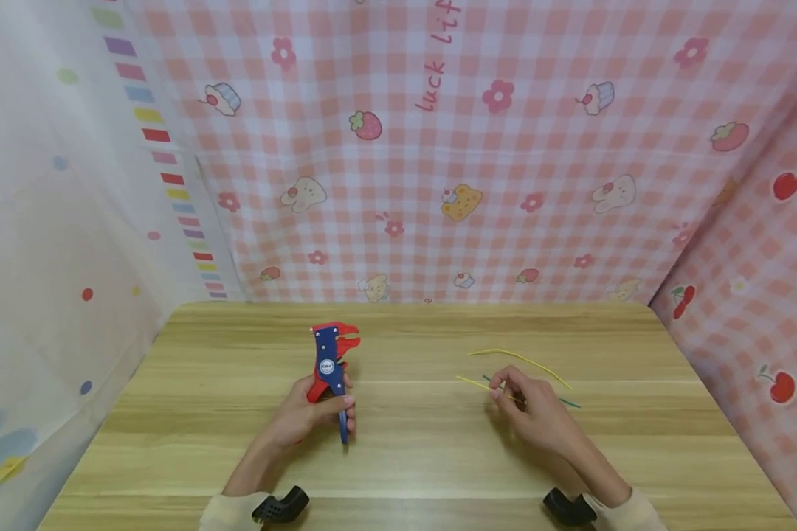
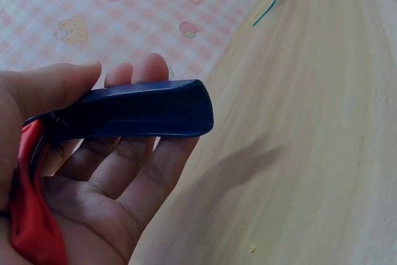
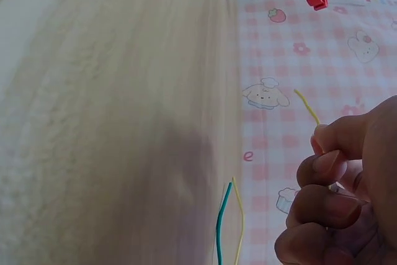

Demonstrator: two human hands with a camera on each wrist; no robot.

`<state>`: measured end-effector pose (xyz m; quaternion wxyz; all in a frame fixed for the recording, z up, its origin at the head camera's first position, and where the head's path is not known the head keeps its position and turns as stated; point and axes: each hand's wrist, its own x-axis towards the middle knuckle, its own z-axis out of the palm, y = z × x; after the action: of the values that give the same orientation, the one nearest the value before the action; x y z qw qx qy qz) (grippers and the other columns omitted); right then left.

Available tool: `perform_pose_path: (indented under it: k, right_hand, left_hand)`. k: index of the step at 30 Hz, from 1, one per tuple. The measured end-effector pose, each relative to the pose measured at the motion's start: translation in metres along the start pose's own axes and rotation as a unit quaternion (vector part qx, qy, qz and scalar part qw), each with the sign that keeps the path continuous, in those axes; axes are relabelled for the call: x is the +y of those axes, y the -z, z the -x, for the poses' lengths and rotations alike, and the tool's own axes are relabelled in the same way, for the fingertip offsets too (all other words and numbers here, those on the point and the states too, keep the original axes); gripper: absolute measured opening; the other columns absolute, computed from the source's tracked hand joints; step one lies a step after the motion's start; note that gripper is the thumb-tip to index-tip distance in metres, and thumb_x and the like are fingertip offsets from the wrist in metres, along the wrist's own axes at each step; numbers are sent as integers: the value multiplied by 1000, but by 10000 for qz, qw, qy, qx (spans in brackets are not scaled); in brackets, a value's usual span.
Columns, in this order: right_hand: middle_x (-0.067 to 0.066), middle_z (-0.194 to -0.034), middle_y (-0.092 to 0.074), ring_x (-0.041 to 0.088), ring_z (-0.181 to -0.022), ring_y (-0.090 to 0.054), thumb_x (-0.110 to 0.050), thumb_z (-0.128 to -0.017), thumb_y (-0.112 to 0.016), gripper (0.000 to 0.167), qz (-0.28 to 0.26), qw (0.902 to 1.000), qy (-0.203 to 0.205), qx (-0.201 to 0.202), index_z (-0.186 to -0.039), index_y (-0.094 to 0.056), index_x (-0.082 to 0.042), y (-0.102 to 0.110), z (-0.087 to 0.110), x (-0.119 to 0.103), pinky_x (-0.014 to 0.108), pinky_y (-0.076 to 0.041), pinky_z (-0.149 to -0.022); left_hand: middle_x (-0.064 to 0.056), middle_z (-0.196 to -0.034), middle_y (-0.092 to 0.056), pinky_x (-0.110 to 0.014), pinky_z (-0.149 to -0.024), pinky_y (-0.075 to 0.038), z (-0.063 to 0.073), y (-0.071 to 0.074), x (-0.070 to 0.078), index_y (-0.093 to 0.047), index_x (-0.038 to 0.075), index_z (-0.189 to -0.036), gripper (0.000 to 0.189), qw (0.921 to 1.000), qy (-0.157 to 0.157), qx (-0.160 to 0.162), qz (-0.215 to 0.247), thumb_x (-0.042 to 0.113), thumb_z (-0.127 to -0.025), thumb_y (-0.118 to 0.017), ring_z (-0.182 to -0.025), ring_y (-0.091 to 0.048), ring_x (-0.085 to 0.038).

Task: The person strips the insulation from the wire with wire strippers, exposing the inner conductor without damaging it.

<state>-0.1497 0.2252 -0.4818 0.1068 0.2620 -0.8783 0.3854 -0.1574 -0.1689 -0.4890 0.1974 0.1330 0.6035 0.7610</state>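
My left hand (image 1: 295, 419) holds a red and blue wire stripper (image 1: 326, 354) upright above the table, its red jaws facing right. In the left wrist view, the thumb and fingers lie around its blue handle (image 2: 142, 111), with the red handle (image 2: 36, 215) against the palm. Between thumb and forefinger, my right hand (image 1: 541, 414) pinches a thin yellow wire (image 1: 470, 382), whose free end points left toward the tool. A second yellow wire (image 1: 530, 360) lies curved on the table behind the right hand. Partly hidden under that hand is a green wire (image 1: 570, 403).
The wooden table (image 1: 405, 464) ends at a pink checked cloth (image 1: 398, 162) hanging behind it. Cloth also hangs at both sides. A tiny yellow scrap (image 2: 252, 248) lies on the tabletop in the left wrist view.
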Motion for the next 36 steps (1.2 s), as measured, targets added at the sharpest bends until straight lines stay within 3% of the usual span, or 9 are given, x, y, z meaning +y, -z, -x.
perform_pose_path:
  k: [7,17,27,36]
  right_hand:
    - [-14,-65,-46,-1,-55,-36,-7,-97,-64,9,-69,9999,-59,-94,-102,-62,-14,2,-5,-6,19,-33,-48]
    - [-17,-63,-44,-2,-53,-32,-6,-98,-63,5,-110,9998,188,-42,-98,-63,-11,3,-10,-11,18,-32,-46]
    - [-17,-62,-40,-1,-54,-33,-8,-98,-63,9,-67,9996,268,25,-99,-62,-17,5,-15,-11,19,-33,-48]
    - [-16,-61,-37,1,-53,-33,-12,-99,-62,9,-37,10000,-8,-13,-100,-62,-21,8,-20,-18,20,-31,-49]
  left_hand:
    - [-22,-87,-65,-55,-78,-57,-3,-6,-4,-38,-17,-122,46,9997,-86,-139,-170,6,-94,-67,-74,-69,-34]
    - [-30,-90,-62,-57,-78,-57,-3,-12,-5,-39,-16,-121,46,9997,-76,-170,-180,8,-94,-67,-76,-69,-39]
    - [-28,-90,-64,-54,-79,-57,-6,-21,-5,-42,-15,-120,41,9991,-150,-365,-180,7,-95,-66,-76,-70,-36]
    - [-31,-90,-62,-55,-78,-57,-9,-29,-5,-44,-13,-120,37,9988,-208,-423,-146,6,-95,-65,-76,-69,-38]
